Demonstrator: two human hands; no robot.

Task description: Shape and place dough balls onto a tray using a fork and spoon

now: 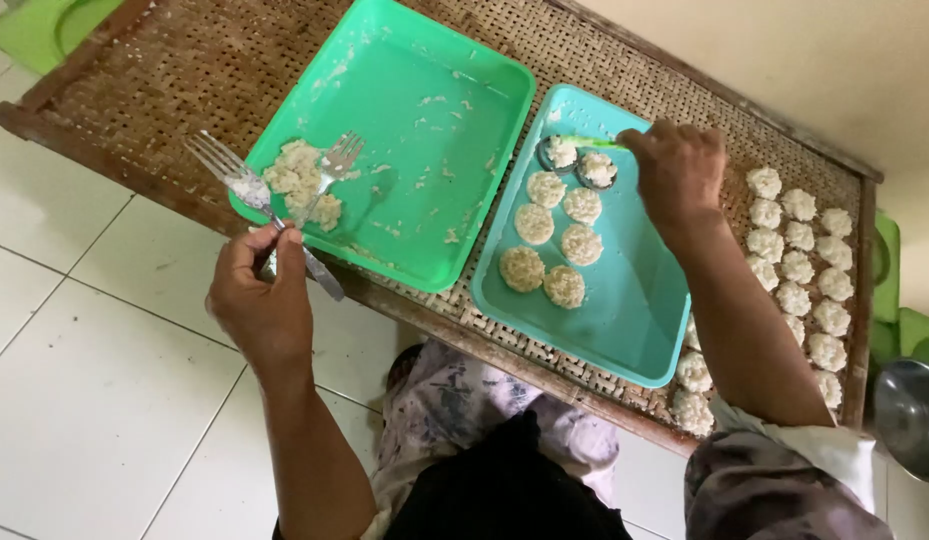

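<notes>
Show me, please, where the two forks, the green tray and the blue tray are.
Forks (246, 188), head view: on the tines of the left one.
Green tray (434, 80), head view: on its bare floor.
Blue tray (634, 310), head view: on its bare floor.

Two metal forks (269, 195) gripped together in left hand (259, 300), handles crossed, tines smeared with white rice and angled over loose rice clump (302, 182) in near-left corner of large green tray (399, 135). Right hand (677, 172) closed over small round metal mould (595, 168) at far end of smaller teal tray (624, 310), second mould (557, 152) just beside it, both filled with rice. Six flattened round rice cakes (554, 235) laid in pairs on teal tray, pale, grainy, close together.
</notes>
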